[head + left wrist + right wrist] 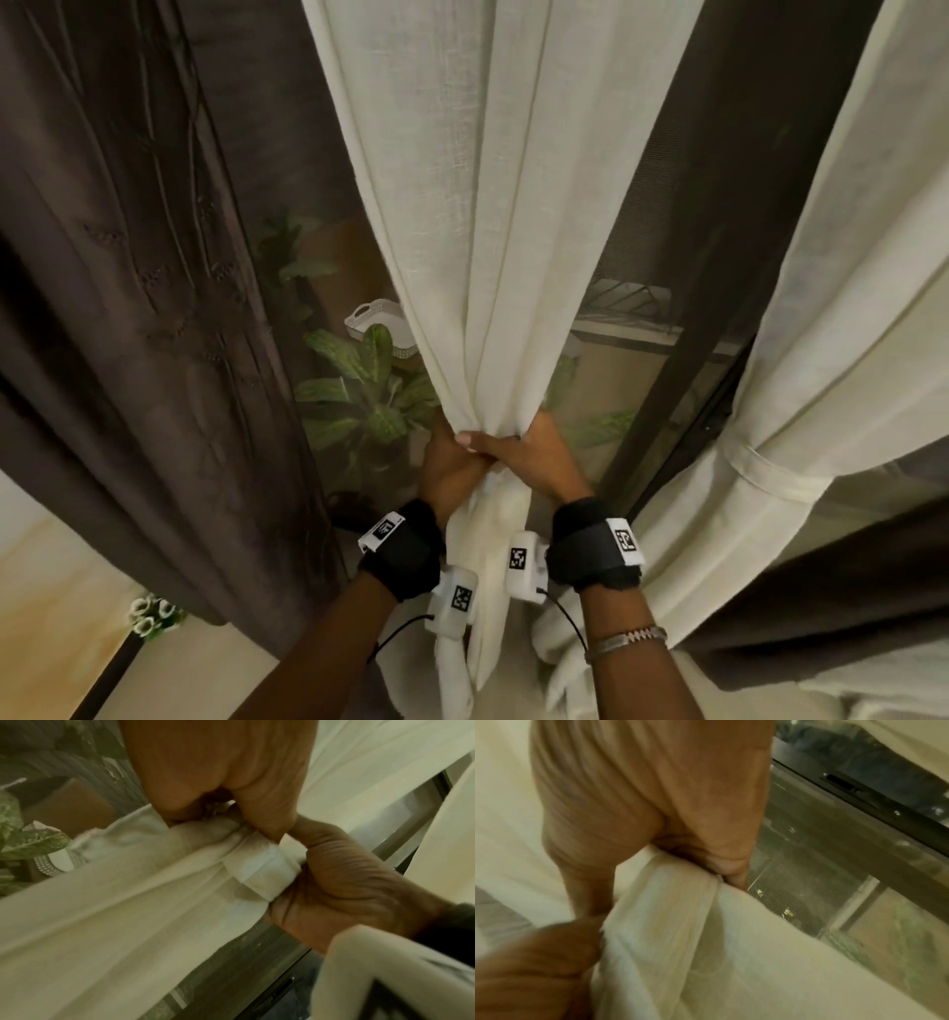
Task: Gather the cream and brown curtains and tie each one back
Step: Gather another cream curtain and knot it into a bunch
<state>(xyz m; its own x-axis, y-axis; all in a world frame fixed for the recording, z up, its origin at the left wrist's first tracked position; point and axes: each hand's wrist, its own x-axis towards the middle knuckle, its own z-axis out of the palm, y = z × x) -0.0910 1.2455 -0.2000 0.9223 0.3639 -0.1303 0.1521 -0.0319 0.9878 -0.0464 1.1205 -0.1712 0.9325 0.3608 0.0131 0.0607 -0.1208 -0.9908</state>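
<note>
The cream curtain [493,205] hangs in the middle, bunched into a narrow bundle at waist height. My left hand [454,457] grips the bundle from the left and my right hand [534,449] from the right, fingers curled round the cloth and touching each other. In the left wrist view a cream tie band [262,868] is wrapped round the bundle [128,892], right at the right hand [347,882] under my left hand [218,770]. The right wrist view shows the right hand [654,791] clamped on the cloth [693,943]. The brown curtain [128,308] hangs loose on the left.
On the right hangs a second cream curtain [821,308] held by a tie band [765,462], with brown cloth [832,606] below it. A dark window frame [683,411] stands behind. Beyond the glass are a leafy plant [369,395] and a white basket [377,321]. Small flowers [151,616] sit low left.
</note>
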